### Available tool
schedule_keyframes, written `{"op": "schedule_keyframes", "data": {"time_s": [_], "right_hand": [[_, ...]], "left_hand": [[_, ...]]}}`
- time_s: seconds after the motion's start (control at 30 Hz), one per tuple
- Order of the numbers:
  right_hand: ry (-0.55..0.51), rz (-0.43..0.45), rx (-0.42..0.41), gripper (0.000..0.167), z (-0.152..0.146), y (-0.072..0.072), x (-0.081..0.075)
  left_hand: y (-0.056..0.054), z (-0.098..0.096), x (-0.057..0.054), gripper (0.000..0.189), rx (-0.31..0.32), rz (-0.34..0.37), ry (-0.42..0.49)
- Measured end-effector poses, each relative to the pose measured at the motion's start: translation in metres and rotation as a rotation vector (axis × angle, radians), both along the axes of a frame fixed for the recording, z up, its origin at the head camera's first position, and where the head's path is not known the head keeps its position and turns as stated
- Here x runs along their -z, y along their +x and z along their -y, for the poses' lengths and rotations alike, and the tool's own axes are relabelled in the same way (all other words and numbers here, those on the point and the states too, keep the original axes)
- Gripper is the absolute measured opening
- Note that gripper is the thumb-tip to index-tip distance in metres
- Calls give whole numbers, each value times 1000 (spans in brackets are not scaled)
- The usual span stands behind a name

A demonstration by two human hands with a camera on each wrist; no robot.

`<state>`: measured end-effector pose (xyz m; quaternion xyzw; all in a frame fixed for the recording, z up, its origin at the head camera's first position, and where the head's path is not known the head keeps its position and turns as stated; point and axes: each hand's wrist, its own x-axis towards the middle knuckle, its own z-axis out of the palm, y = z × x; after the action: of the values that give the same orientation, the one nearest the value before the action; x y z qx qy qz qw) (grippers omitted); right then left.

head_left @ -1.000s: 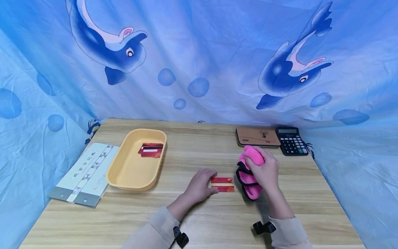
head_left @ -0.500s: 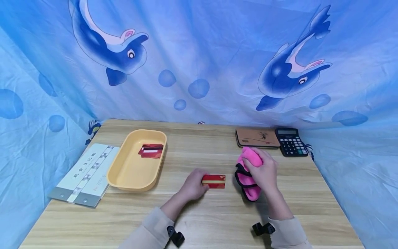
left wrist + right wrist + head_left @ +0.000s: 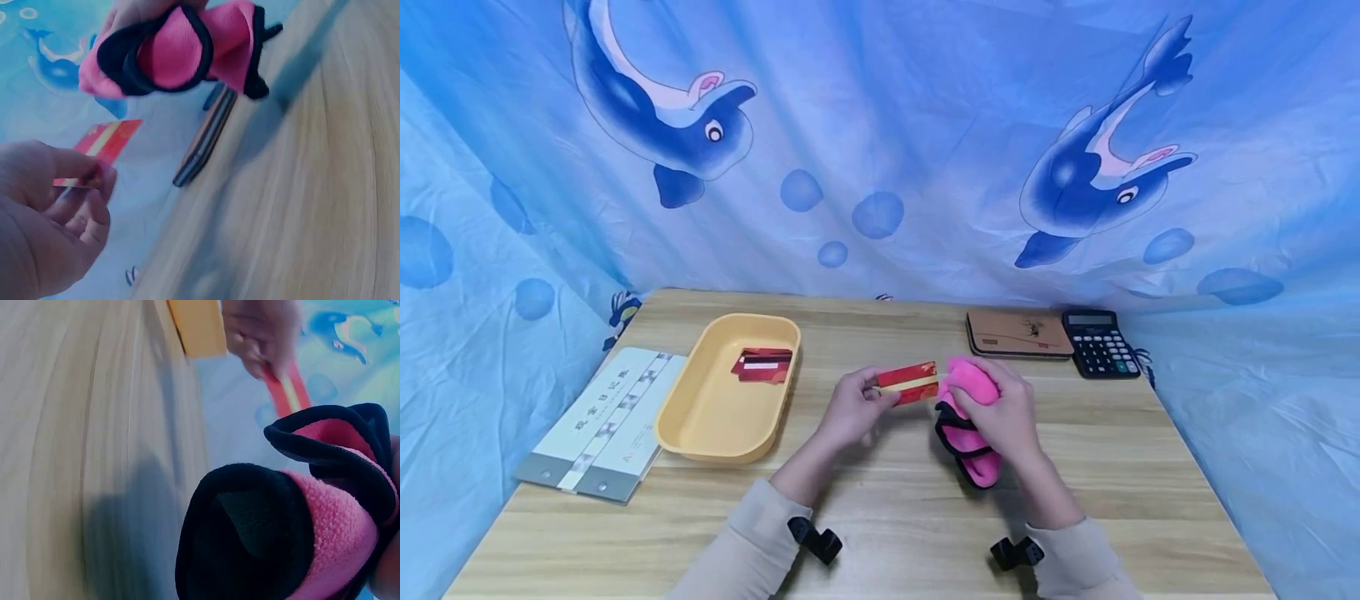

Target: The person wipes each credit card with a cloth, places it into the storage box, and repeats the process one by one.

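Between the thumb and fingers of my left hand (image 3: 854,407) is pinched a red card (image 3: 910,382) with a gold stripe, lifted off the table and tilted. My right hand (image 3: 1006,410) grips a crumpled pink cloth (image 3: 972,385) with black edging. In the right wrist view the cloth (image 3: 337,525) hangs in loose folds with its dark underside showing. The card's right end is close to the cloth in the head view; whether they touch I cannot tell. In the left wrist view the card (image 3: 112,140) is below the cloth (image 3: 175,53).
Left of the hands stands a yellow tray (image 3: 718,417) with several red cards (image 3: 763,365) inside. A pale notebook (image 3: 602,421) lies beside it. At the back right are a brown case (image 3: 1019,335) and a black calculator (image 3: 1099,344). A dolphin-print curtain (image 3: 955,167) hangs behind.
The left hand took hold of the red card on the table, drew it left, then raised it. The right hand moved left with the pink cloth, nearer to the card.
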<state>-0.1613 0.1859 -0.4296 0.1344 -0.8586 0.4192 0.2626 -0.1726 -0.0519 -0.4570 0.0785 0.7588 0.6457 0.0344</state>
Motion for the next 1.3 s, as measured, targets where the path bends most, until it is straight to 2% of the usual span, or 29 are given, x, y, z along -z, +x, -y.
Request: {"op": "schedule_keyframes", "data": {"time_s": [0.1,0.2,0.43,0.63,0.87,1.0,1.3], "right_hand": [[17,-36,-60,45,9,-1,-1],[12,-73,-75,44,15,-2,-1],[48,-155,9,41,27,-3,-1],[109,-204,26,41,43,1,-7],[-5,-196,-73,36,61,6,-21],[9,-211,-80,37,62,7,-25],[54,-221,38,42,40,-3,-23]], "left_hand": [[0,-3,-5,26,22,-11,74],[0,-5,-7,25,54,-18,119],[2,-5,-12,30,114,-36,183],[4,-15,-13,36,164,-27,253],[6,-21,-14,46,242,37,459],[7,-20,-16,47,239,65,534],[10,-10,-21,42,124,103,652]]}}
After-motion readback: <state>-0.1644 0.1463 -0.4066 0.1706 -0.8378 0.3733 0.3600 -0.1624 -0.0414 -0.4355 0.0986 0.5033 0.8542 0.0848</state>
